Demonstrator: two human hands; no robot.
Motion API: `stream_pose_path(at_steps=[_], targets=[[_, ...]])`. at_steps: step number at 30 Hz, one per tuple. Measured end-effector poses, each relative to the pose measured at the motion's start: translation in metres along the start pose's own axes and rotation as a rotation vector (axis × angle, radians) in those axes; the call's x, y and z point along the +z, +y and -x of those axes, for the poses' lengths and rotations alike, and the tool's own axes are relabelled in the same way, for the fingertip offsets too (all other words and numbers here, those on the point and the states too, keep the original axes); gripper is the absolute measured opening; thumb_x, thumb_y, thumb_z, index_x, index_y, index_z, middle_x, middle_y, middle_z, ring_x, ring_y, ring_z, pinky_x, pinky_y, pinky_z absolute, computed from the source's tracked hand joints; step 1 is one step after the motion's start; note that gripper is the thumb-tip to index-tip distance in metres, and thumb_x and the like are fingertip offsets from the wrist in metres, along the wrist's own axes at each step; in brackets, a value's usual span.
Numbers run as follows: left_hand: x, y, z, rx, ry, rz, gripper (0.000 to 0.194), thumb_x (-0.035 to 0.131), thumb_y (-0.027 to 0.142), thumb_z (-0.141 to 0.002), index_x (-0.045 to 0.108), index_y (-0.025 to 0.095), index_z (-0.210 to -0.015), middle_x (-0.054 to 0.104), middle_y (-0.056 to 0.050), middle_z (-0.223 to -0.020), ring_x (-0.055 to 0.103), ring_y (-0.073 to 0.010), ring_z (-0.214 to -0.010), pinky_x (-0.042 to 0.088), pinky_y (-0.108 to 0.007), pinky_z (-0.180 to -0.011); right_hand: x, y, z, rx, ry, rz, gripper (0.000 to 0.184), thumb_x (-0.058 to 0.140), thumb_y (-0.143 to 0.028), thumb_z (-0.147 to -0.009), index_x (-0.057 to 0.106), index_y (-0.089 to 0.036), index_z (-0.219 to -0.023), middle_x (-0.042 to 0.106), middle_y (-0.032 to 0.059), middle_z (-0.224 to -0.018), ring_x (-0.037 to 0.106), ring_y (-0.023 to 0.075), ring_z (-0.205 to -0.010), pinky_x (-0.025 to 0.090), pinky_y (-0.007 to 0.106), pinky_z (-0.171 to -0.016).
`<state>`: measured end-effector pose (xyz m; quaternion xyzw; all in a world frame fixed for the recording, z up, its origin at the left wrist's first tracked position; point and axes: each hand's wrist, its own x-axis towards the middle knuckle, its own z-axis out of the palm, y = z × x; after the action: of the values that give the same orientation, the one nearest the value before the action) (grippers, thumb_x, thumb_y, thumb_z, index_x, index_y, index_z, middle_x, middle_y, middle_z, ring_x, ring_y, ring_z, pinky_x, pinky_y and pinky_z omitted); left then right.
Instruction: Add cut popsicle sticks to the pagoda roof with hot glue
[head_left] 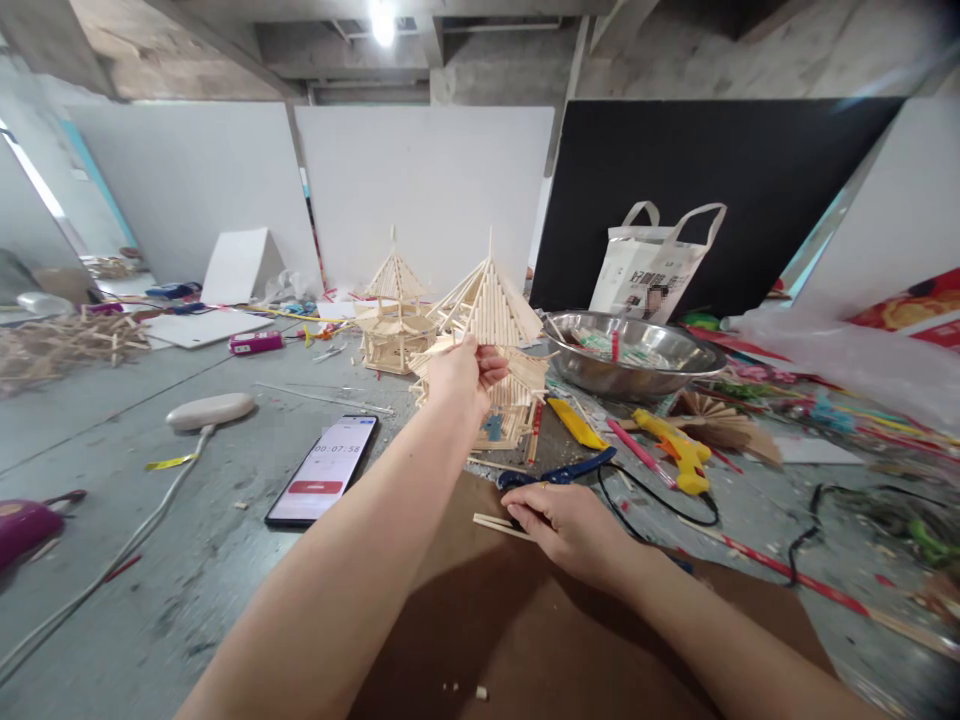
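Two pagoda-like models of thin wooden sticks stand ahead of me. The nearer model (501,300) has a pointed roof of many sticks; the other model (395,325) stands behind it to the left. My left hand (465,378) is at the lower edge of the nearer roof, its fingers curled. Whatever it pinches is hidden. Lower down, my right hand (562,518) is closed above the brown board, with a dark bit at its fingertips. Two short wooden sticks (496,524) lie by its thumb. Blue-handled pliers (566,470) are just beyond the hand.
A phone (324,475) showing a timer lies left of my forearm. A yellow glue gun (679,450), a yellow cutter knife (576,424) and a pink pen (637,452) lie to the right. Behind them are a steel bowl (637,378) and a white bag (637,270). The brown board (480,610) lies in front.
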<state>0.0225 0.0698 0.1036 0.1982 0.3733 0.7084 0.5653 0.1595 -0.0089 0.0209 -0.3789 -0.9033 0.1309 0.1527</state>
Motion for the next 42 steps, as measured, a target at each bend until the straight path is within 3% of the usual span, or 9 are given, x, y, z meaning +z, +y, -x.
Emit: stream_pose_path(at_steps=[7, 11, 14, 18, 23, 30, 42], targets=[[0.0, -0.001, 0.0, 0.009, 0.014, 0.007, 0.013, 0.035, 0.013, -0.082, 0.043, 0.012, -0.072, 0.045, 0.002, -0.049, 0.047, -0.0072, -0.037, 0.041, -0.02, -0.042, -0.004, 0.002, -0.001, -0.008, 0.041, 0.015, 0.026, 0.034, -0.024, -0.084, 0.06, -0.022, -0.089, 0.065, 0.0013, -0.081, 0.058, 0.0128, -0.074, 0.041, 0.023, -0.064], [0.0, -0.003, -0.004, 0.005, 0.001, 0.0, 0.014, 0.035, 0.014, -0.082, 0.041, 0.013, -0.07, 0.043, 0.003, -0.048, 0.048, -0.0073, -0.036, 0.042, -0.02, -0.042, -0.039, 0.001, -0.012, 0.024, 0.344, 0.099, 0.026, 0.037, -0.025, -0.082, 0.057, -0.021, -0.098, 0.063, 0.0032, -0.091, 0.057, 0.0149, -0.082, 0.043, 0.027, -0.071], [0.0, -0.004, -0.006, 0.01, -0.003, -0.004, 0.015, 0.035, 0.014, -0.082, 0.04, 0.013, -0.068, 0.042, 0.004, -0.047, 0.047, -0.0068, -0.036, 0.042, -0.02, -0.043, -0.069, -0.001, -0.036, -0.079, 0.477, 0.313, 0.034, 0.036, -0.015, -0.08, 0.054, -0.02, -0.108, 0.055, 0.005, -0.107, 0.047, 0.0186, -0.099, 0.038, 0.032, -0.083], [0.001, -0.005, -0.006, 0.041, -0.02, 0.015, 0.012, 0.035, 0.012, -0.081, 0.041, 0.013, -0.07, 0.041, 0.005, -0.045, 0.045, -0.0065, -0.034, 0.041, -0.02, -0.042, -0.09, -0.001, -0.083, -0.14, 0.431, 0.592, 0.044, 0.037, -0.013, -0.079, 0.043, -0.022, -0.122, 0.041, 0.0081, -0.122, 0.033, 0.0255, -0.111, 0.031, 0.042, -0.088], [-0.001, -0.007, -0.008, 0.066, -0.041, 0.053, 0.006, 0.039, 0.01, -0.078, 0.043, 0.012, -0.074, 0.044, 0.003, -0.048, 0.047, -0.0072, -0.036, 0.041, -0.021, -0.044, -0.09, 0.006, -0.121, -0.16, 0.337, 0.756, 0.041, 0.038, -0.02, -0.082, 0.041, -0.023, -0.122, 0.035, 0.011, -0.127, 0.026, 0.0311, -0.115, 0.028, 0.047, -0.086], [-0.005, -0.008, -0.005, 0.094, -0.069, 0.128, 0.009, 0.036, 0.006, -0.077, 0.044, 0.011, -0.076, 0.05, -0.001, -0.055, 0.053, -0.0093, -0.042, 0.044, -0.023, -0.048, -0.092, 0.01, -0.123, -0.209, 0.35, 0.811, 0.04, 0.038, -0.02, -0.082, 0.042, -0.024, -0.122, 0.038, 0.0106, -0.125, 0.027, 0.0306, -0.114, 0.027, 0.046, -0.085], [-0.005, -0.018, -0.002, 0.098, -0.077, 0.287, 0.012, 0.036, 0.004, -0.076, 0.04, 0.013, -0.07, 0.053, 0.0, -0.056, 0.055, -0.0075, -0.047, 0.047, -0.023, -0.059, -0.093, 0.012, -0.125, -0.201, 0.348, 0.79, 0.039, 0.036, -0.021, -0.083, 0.044, -0.024, -0.121, 0.039, 0.0099, -0.125, 0.028, 0.0295, -0.115, 0.027, 0.046, -0.086]])
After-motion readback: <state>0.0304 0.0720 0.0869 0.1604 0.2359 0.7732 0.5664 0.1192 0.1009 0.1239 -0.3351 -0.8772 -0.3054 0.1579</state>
